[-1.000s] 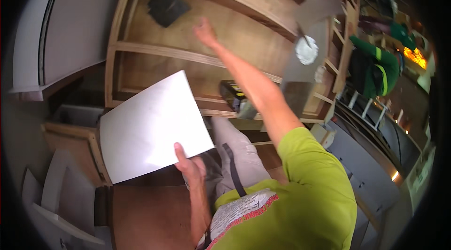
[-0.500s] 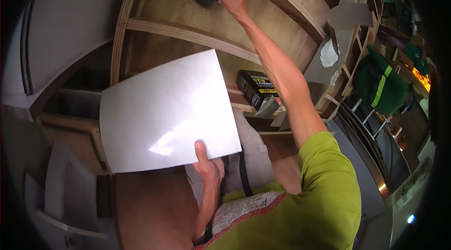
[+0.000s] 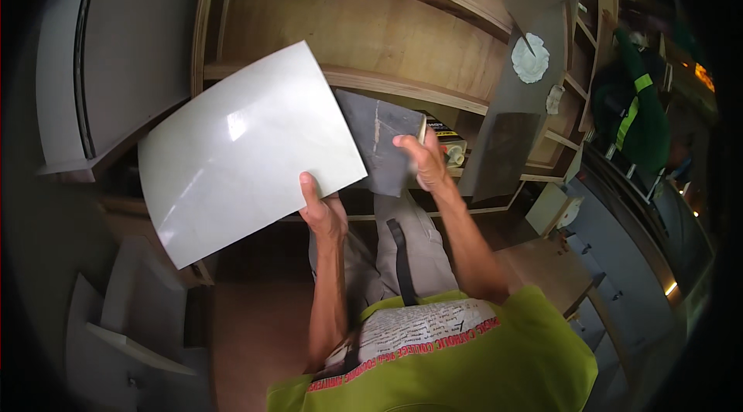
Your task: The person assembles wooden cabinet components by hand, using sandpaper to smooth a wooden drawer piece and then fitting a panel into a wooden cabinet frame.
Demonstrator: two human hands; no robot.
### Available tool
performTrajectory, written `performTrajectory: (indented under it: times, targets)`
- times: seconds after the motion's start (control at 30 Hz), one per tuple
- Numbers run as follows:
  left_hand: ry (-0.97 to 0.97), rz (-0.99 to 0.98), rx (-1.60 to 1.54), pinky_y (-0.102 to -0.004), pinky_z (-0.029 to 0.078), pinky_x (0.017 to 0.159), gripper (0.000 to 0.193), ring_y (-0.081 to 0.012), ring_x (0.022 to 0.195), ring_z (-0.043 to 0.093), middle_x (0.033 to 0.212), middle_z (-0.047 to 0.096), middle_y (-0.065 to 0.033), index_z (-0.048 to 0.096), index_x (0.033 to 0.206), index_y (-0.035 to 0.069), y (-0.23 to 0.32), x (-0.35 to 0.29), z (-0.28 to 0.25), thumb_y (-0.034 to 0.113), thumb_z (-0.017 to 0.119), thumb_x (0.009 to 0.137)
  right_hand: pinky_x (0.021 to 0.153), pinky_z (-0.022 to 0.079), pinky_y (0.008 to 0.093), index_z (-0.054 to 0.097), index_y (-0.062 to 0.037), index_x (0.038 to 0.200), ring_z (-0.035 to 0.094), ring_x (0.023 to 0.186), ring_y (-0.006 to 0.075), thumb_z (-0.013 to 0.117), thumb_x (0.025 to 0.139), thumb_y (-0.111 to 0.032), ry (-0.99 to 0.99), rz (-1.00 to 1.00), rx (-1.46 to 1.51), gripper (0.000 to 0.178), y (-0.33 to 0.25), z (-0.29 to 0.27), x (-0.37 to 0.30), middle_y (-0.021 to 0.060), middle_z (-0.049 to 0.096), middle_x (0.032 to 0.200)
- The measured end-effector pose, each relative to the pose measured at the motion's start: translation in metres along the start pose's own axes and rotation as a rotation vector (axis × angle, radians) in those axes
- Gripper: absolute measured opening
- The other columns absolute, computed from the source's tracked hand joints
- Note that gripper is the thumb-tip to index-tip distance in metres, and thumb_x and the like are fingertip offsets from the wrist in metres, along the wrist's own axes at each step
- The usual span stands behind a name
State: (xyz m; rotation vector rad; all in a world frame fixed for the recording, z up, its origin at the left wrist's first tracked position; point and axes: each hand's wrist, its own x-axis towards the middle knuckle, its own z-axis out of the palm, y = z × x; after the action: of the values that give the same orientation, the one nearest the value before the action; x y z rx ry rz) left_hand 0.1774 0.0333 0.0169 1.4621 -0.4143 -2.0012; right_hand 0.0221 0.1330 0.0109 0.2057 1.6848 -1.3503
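Note:
My left hand (image 3: 323, 211) grips the lower right edge of a large glossy white sheet (image 3: 248, 156), its thumb on top and the other fingers hidden underneath. The sheet is tilted and slightly bowed. In my right hand (image 3: 424, 158) is a smaller dark grey sheet (image 3: 375, 141) with a pale scuff down its face. Its left side meets or passes behind the white sheet's right edge; whether they touch I cannot tell. Behind my right hand stands a black and yellow rectangular tin (image 3: 449, 137), partly covered.
A wooden frame with plywood-backed bays (image 3: 364, 21) spans the far side. To its right, a grey panel (image 3: 503, 133) carries a white blob of material (image 3: 531, 58). A brown board (image 3: 259, 342) lies at lower left. A person in dark green (image 3: 646, 121) is at far right.
My right hand has come down from the far bay, bringing the dark grey sheet beside the white one. The white sheet has shifted left and a little farther away, still in my left hand.

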Motion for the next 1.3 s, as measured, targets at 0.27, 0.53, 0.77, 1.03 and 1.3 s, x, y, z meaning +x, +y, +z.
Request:
performTrajectory:
  times: [0.27,0.53,0.77,1.03,1.3]
  targets:
    - [0.025,-0.038,-0.122,-0.0369,0.042,0.103,0.048,-0.0213,0.119,0.051,0.131,0.051,-0.0103,0.041,0.135,-0.001,-0.082,0.041,-0.023,0.021,0.057,0.095,0.077,0.045,0.0287,0.061,0.0000,0.099,0.055,0.082,0.0143,0.067,0.078,-0.024,0.061,-0.073,0.133,0.032,0.047,0.000,0.033,0.0045,0.061,0.088]
    - [-0.122,-0.097,0.001,-0.0396,0.042,0.103,0.048,-0.0234,0.118,0.053,0.130,0.054,-0.0109,0.044,0.133,-0.001,-0.074,0.007,-0.036,0.023,0.058,0.094,0.060,0.042,0.0312,0.064,0.0008,0.091,0.049,0.066,0.0111,0.060,0.085,-0.036,0.027,-0.090,0.117,0.038,0.028,-0.036,-0.014,0.0025,0.059,0.073]
    - [-0.334,-0.130,0.178,-0.0398,0.038,0.103,0.045,-0.0223,0.118,0.051,0.127,0.055,-0.0091,0.048,0.130,0.002,-0.066,-0.007,-0.017,0.031,0.053,0.096,0.068,0.042,0.0342,0.061,-0.0004,0.098,0.050,0.072,0.0152,0.059,0.085,-0.034,0.097,0.027,0.117,0.036,0.065,-0.111,-0.039,0.0032,0.056,0.081]
    - [-0.531,-0.290,0.213,-0.0417,0.038,0.102,0.047,-0.0251,0.120,0.050,0.129,0.053,-0.0101,0.045,0.132,0.003,-0.057,-0.013,0.005,0.031,0.053,0.095,0.081,0.047,0.0276,0.063,-0.0005,0.109,0.059,0.089,0.0118,0.061,0.084,-0.031,-0.046,0.090,0.614,0.039,0.055,-0.167,-0.093,0.0046,0.065,0.099]
    - [-0.713,-0.510,0.441,-0.0428,0.041,0.102,0.053,-0.0269,0.120,0.052,0.132,0.053,-0.0113,0.042,0.136,0.003,-0.094,-0.039,0.035,0.032,0.057,0.093,0.073,0.046,0.0277,0.064,-0.0045,0.093,0.056,0.077,0.0110,0.064,0.083,-0.031,0.119,0.036,0.736,0.029,0.117,-0.200,-0.110,0.0007,0.061,0.085]
